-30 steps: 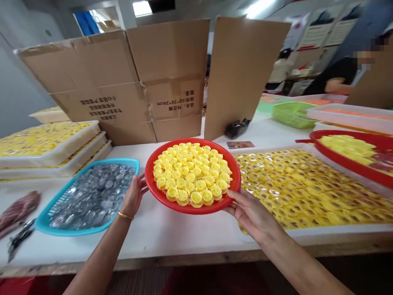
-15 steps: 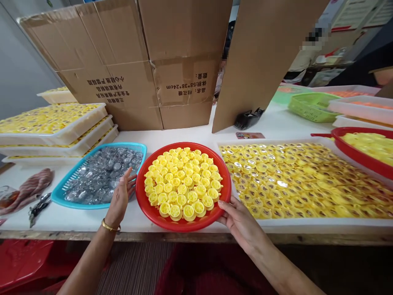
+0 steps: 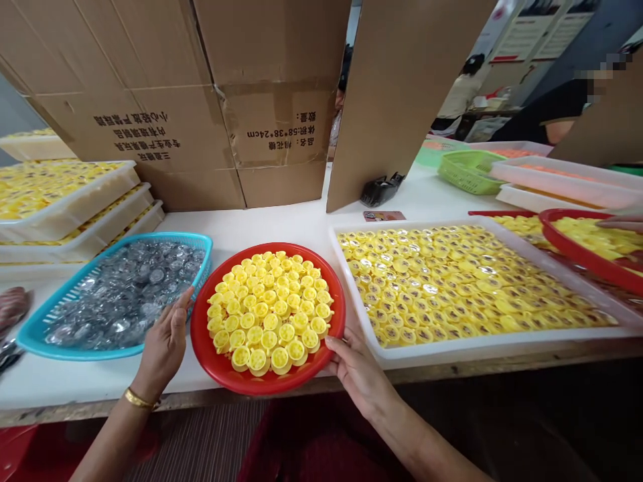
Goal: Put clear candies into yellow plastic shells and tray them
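Note:
A round red plate (image 3: 203, 358) full of small yellow plastic cups (image 3: 271, 321), with little yellow bits inside them, stands at the table's front edge. My right hand (image 3: 351, 365) grips its right rim, thumb on top and the other fingers partly hidden below. My left hand (image 3: 168, 338) is upright between the plate and a blue basket (image 3: 33, 338), its fingers stretched out close to both rims. Whether it touches either one, I cannot tell. Many clear plastic domed pieces (image 3: 135, 288) fill the basket.
To the right lies a white tray (image 3: 362, 338) of covered yellow pieces. Stacked trays (image 3: 110, 194) stand at the left. Cardboard sheets (image 3: 274, 53) rise behind. Another person's hand (image 3: 623, 221) is over a second red plate (image 3: 562, 251); a black tape dispenser (image 3: 382, 191) sits further back.
The view has swung right, so the table's things appear further left. My left fingers have come closer together; my right hand keeps its hold on the plate. Another person's hand has appeared at right.

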Demonstrator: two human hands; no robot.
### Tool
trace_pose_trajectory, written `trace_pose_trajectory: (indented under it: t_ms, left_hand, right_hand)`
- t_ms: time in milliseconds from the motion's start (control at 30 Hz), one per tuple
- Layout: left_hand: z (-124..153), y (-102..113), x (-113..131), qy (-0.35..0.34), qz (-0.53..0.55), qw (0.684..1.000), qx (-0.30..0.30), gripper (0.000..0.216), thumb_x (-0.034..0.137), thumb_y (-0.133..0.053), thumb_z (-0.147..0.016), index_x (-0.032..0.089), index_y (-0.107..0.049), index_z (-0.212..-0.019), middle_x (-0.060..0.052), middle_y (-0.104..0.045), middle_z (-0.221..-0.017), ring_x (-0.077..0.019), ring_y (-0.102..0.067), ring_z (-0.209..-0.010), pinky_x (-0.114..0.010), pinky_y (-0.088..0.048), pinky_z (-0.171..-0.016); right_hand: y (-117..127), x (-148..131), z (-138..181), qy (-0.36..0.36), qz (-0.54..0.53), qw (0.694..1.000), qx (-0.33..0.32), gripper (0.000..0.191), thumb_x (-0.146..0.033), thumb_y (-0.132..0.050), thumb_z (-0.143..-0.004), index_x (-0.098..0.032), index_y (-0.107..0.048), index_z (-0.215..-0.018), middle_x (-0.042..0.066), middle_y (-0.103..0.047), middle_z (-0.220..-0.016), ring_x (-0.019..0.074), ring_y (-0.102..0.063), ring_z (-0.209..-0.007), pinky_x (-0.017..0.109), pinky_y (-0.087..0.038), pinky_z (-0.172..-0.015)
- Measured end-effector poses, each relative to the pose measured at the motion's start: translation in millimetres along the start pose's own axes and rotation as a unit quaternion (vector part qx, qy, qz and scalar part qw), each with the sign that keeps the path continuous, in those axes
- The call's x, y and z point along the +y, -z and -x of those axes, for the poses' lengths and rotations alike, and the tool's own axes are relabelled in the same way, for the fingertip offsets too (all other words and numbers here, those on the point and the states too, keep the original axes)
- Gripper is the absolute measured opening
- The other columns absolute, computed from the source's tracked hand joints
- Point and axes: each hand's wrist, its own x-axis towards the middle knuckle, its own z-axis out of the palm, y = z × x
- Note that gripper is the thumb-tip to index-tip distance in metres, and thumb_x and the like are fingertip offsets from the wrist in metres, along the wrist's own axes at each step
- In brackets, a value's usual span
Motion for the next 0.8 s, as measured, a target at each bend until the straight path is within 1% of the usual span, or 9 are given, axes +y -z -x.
trace_pose_trajectory:
  t_ms: [67,133,333,467,567,633,733,767,800]
  left_hand:
    - [3,-3,1,-0.027,-0.038,0.999,-0.006,0.056,0.053,-0.025,-0.094,0.026,-0.046,-0.139,-0.007,-0.051,-0.139,-0.0275,-0.048,-0.126,-0.047,-0.033,-0.11]
    - [6,-9,2,-0.043,-0.055,0.997,-0.018,0.054,0.051,-0.026,-0.095,0.028,-0.045,-0.139,-0.005,-0.048,-0.142,-0.0268,-0.043,-0.13,-0.046,-0.03,-0.112]
    - [16,-28,-1,-0.027,-0.041,0.998,-0.047,0.053,0.049,-0.029,-0.094,0.028,-0.044,-0.14,-0.005,-0.045,-0.144,-0.0249,-0.043,-0.13,-0.044,-0.028,-0.114]
    - [18,-33,-2,-0.025,-0.031,0.998,-0.05,0.053,0.049,-0.029,-0.094,0.028,-0.043,-0.141,-0.006,-0.046,-0.143,-0.0242,-0.042,-0.132,-0.046,-0.027,-0.114]
    - [15,-33,-2,-0.026,-0.035,0.998,-0.05,0.054,0.049,-0.028,-0.094,0.026,-0.042,-0.141,-0.007,-0.045,-0.144,-0.0245,-0.042,-0.132,-0.046,-0.028,-0.114]
    - [13,-34,-1,-0.026,-0.039,0.998,-0.052,0.055,0.05,-0.027,-0.094,0.024,-0.042,-0.141,-0.008,-0.045,-0.143,-0.0252,-0.042,-0.131,-0.046,-0.028,-0.114]
    - [13,-36,3,-0.024,-0.048,0.997,-0.054,0.055,0.05,-0.028,-0.094,0.023,-0.043,-0.14,-0.01,-0.048,-0.14,-0.0264,-0.045,-0.129,-0.047,-0.031,-0.111]
    - [13,-35,6,-0.028,-0.052,0.997,-0.053,0.055,0.05,-0.03,-0.094,0.023,-0.044,-0.139,-0.01,-0.049,-0.138,-0.0265,-0.046,-0.127,-0.047,-0.032,-0.11]
    - [13,-32,8,-0.036,-0.056,0.997,-0.05,0.053,0.049,-0.033,-0.093,0.023,-0.047,-0.137,-0.011,-0.05,-0.137,-0.0266,-0.047,-0.125,-0.046,-0.035,-0.109]
  right_hand:
    - [1,6,-3,0.004,-0.001,1.0,0.0,0.036,-0.026,-0.075,-0.069,-0.019,-0.06,-0.1,0.007,-0.072,-0.101,0.023,-0.069,-0.091,0.036,-0.057,-0.077]
    - [2,12,-7,0.004,-0.002,1.0,0.005,0.036,-0.026,-0.074,-0.07,-0.018,-0.059,-0.101,0.007,-0.072,-0.102,0.0234,-0.069,-0.092,0.037,-0.057,-0.077]
    - [5,22,-20,0.007,0.0,1.0,0.019,0.037,-0.026,-0.075,-0.068,-0.019,-0.06,-0.1,0.007,-0.071,-0.103,0.0246,-0.067,-0.097,0.038,-0.057,-0.079]
    - [4,22,-24,-0.003,0.023,1.0,0.012,0.041,-0.03,-0.077,-0.066,-0.02,-0.06,-0.102,0.008,-0.071,-0.105,0.0256,-0.066,-0.101,0.038,-0.057,-0.078]
    - [7,20,-24,-0.02,0.081,0.997,-0.006,0.04,-0.036,-0.076,-0.07,-0.019,-0.061,-0.102,0.009,-0.069,-0.108,0.0241,-0.067,-0.097,0.038,-0.058,-0.076]
    - [10,17,-22,-0.053,0.138,0.989,-0.015,0.036,-0.037,-0.074,-0.072,-0.017,-0.061,-0.1,0.01,-0.069,-0.105,0.0223,-0.069,-0.087,0.037,-0.058,-0.073]
    - [17,9,-17,-0.104,0.236,0.966,-0.013,0.027,-0.036,-0.068,-0.076,-0.015,-0.061,-0.092,0.01,-0.071,-0.087,0.0211,-0.07,-0.074,0.035,-0.058,-0.067]
    - [19,6,-14,-0.102,0.282,0.954,-0.006,0.026,-0.037,-0.065,-0.078,-0.015,-0.061,-0.092,0.009,-0.071,-0.081,0.0215,-0.07,-0.07,0.033,-0.058,-0.063]
    - [22,2,-11,-0.084,0.34,0.937,0.002,0.026,-0.038,-0.062,-0.08,-0.016,-0.06,-0.093,0.008,-0.07,-0.075,0.022,-0.07,-0.066,0.032,-0.057,-0.058]
